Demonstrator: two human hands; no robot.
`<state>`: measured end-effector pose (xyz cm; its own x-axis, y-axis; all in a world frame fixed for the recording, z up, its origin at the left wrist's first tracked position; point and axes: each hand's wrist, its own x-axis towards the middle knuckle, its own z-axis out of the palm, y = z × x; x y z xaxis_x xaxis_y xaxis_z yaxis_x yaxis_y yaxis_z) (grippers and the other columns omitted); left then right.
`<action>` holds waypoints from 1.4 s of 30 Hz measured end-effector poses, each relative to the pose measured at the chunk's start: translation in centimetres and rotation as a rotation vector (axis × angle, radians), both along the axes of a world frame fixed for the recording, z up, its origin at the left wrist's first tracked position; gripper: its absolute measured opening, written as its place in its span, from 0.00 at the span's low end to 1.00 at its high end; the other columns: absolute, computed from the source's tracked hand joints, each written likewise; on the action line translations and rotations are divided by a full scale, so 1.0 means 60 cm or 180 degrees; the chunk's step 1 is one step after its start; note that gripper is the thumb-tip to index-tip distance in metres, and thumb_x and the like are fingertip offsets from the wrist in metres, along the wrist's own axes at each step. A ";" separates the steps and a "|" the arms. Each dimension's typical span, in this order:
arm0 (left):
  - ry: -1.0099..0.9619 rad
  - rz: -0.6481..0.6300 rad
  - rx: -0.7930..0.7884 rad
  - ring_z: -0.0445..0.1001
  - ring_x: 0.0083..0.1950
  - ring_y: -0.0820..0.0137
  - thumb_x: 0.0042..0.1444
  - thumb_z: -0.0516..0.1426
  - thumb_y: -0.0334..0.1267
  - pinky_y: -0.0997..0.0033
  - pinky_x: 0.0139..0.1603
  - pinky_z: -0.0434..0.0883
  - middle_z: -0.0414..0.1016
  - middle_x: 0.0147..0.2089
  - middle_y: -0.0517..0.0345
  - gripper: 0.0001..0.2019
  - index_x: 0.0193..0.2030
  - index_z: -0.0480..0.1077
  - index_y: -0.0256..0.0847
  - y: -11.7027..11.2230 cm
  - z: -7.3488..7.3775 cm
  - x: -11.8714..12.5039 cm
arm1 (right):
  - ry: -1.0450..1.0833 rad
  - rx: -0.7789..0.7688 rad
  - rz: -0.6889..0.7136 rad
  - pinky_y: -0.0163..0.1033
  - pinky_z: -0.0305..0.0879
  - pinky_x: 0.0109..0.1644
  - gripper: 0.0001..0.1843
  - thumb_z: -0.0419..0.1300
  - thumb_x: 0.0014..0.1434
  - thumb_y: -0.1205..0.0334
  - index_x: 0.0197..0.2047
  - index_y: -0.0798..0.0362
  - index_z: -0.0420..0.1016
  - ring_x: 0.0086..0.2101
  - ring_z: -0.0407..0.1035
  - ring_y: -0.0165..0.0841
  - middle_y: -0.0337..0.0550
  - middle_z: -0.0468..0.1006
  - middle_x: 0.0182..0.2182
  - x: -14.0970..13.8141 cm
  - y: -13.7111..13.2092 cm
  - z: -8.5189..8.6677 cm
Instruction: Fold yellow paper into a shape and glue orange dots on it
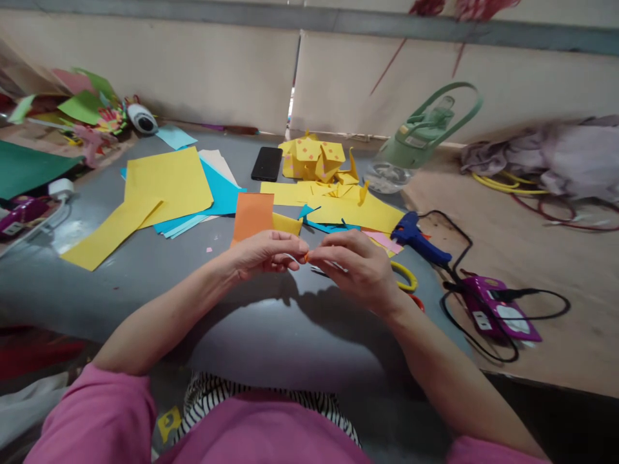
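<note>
My left hand [268, 252] and my right hand [355, 264] meet above the grey table [159, 270], fingertips pinched together on a tiny orange paper scrap [306, 257]. An orange paper sheet [252, 216] lies just beyond my left hand. Under my right hand, yellow-handled scissors [406, 276] rest on the table, partly hidden. A folded yellow paper model [316, 158] sits farther back in the middle.
Yellow sheets [164, 183] and cyan sheets [223, 193] spread at left. A black phone [267, 163] lies at the back. A blue glue gun [416, 237], its black cable, a purple power strip [503, 314] and a green water bottle [418, 138] stand to the right.
</note>
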<state>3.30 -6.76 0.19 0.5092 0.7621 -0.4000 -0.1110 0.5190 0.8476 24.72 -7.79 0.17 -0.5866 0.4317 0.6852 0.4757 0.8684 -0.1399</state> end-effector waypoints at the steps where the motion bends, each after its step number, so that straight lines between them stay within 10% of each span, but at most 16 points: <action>1: 0.0017 -0.0029 -0.0007 0.72 0.27 0.81 0.45 0.69 0.41 0.81 0.26 0.61 0.75 0.29 0.61 0.11 0.30 0.75 0.37 -0.001 -0.002 0.000 | -0.0082 0.0159 0.0043 0.36 0.70 0.40 0.05 0.62 0.65 0.67 0.42 0.47 0.77 0.36 0.73 0.30 0.40 0.80 0.36 -0.001 0.000 -0.001; 22: 0.0076 0.0321 0.0443 0.74 0.27 0.78 0.48 0.66 0.37 0.77 0.29 0.62 0.75 0.28 0.63 0.07 0.28 0.73 0.39 -0.016 -0.019 0.008 | -0.0132 0.0415 -0.0101 0.37 0.68 0.35 0.06 0.62 0.64 0.69 0.41 0.48 0.76 0.31 0.71 0.30 0.40 0.79 0.32 -0.003 -0.001 -0.004; 35: 0.0988 0.0545 0.1725 0.74 0.28 0.75 0.52 0.62 0.41 0.75 0.30 0.67 0.74 0.27 0.63 0.08 0.32 0.72 0.39 -0.033 -0.010 0.015 | 0.0671 -0.1935 -0.0373 0.34 0.63 0.28 0.05 0.63 0.62 0.62 0.34 0.51 0.73 0.27 0.65 0.27 0.38 0.73 0.32 -0.020 -0.017 0.002; 42: 0.1343 0.0683 0.2591 0.68 0.25 0.79 0.54 0.60 0.34 0.78 0.27 0.65 0.77 0.29 0.64 0.02 0.32 0.74 0.39 -0.039 -0.014 0.017 | 0.0831 -0.2360 -0.0391 0.34 0.62 0.28 0.07 0.64 0.62 0.59 0.33 0.51 0.72 0.27 0.65 0.27 0.38 0.72 0.31 -0.020 -0.014 0.000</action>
<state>4.30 -9.08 -0.63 0.2601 0.9491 0.1775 0.2634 -0.2466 0.9326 23.51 -8.65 0.19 -0.3653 0.8803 0.3028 0.4342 0.4488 -0.7811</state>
